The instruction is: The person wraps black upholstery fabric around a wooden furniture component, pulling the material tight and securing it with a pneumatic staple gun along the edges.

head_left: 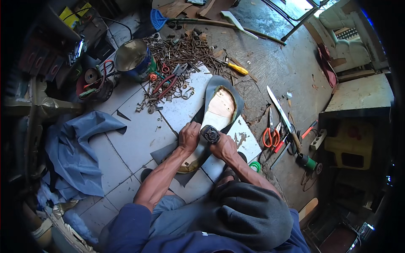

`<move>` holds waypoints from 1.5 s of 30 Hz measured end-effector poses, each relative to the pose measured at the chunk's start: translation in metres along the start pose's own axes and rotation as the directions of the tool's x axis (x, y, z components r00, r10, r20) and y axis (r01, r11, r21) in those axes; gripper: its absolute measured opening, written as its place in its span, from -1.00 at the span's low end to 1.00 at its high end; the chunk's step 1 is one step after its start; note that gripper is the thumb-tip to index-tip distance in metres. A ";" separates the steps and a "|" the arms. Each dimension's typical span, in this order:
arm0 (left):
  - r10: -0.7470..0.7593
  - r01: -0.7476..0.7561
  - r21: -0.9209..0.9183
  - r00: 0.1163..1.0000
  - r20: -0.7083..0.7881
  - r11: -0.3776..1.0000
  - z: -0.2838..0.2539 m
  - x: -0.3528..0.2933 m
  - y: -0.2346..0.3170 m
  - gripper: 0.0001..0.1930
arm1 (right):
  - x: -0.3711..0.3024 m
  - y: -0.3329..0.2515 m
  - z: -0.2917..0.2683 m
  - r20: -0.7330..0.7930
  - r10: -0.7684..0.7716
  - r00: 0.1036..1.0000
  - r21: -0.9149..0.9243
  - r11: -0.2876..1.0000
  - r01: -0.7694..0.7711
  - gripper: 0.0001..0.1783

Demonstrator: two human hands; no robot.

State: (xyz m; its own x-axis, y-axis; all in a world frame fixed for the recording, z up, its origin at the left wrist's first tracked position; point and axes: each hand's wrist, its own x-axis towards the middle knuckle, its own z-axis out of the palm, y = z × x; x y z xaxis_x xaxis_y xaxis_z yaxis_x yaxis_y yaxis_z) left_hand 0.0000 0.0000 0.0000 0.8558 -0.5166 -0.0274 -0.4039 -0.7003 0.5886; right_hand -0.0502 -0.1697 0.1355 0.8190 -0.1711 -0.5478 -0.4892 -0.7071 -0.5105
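The left hand (190, 137) is curling its fingers together at the left edge of a long, pale panel with a narrow waist and rounded ends (220, 107); what its fingertips are pinching cannot be told. The right hand (224, 147) is closing its fingers around a dark, round-ended hand tool (210, 134), which is standing over the panel's waist, between the two sets of fingers. The panel is lying directly beneath both hands, its broad upper end reaching forward past the fingers and its lower end showing back between the forearms. A sheet of dark grey covering material (213, 83) is spreading around the panel's edge.

Forward and left of the left fingers, pliers with red handles (164, 85) are lying on a heap of rusty brown screws and nails (181, 47), and an open, round metal can (133, 57) is standing beside it. Well left of those fingers, a crumpled blue-grey cloth (80, 145) is lying on white floor tiles (137, 118). Right of the right fingers, scissors with orange handles (270, 134) are lying near a long, wooden-handled knife (279, 107). Forward of them, a yellow-handled screwdriver (238, 68) is resting on the floor.
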 end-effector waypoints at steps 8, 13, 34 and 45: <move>0.118 -0.107 0.072 0.977 -0.175 0.992 -0.005 -0.026 0.032 -0.35 | 0.021 0.034 -0.003 -0.044 -0.028 0.999 0.040 0.999 0.030 -0.61; 0.187 -0.143 0.249 0.969 -0.160 0.958 0.010 -0.040 0.024 -0.42 | 0.016 0.003 -0.030 -0.018 -0.116 0.993 -0.078 0.990 0.114 -0.66; 0.080 -0.060 0.143 0.987 -0.141 0.988 0.004 -0.065 0.048 -0.68 | 0.019 0.019 -0.008 0.037 -0.110 0.993 -0.169 0.979 0.115 -0.63; -0.422 0.669 -0.265 0.677 0.603 0.695 -0.058 0.034 0.049 -0.38 | -0.105 0.198 -0.021 -0.403 0.191 0.895 -0.180 0.942 -0.282 -0.54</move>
State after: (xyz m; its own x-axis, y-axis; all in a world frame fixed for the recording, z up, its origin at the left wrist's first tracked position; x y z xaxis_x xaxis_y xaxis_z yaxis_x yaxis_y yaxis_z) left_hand 0.0284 -0.0233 0.0747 0.5545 -0.3517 -0.7542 0.3775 -0.7014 0.6046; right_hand -0.2271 -0.3065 0.1058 0.7607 -0.5646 -0.3203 -0.6378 -0.7418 -0.2072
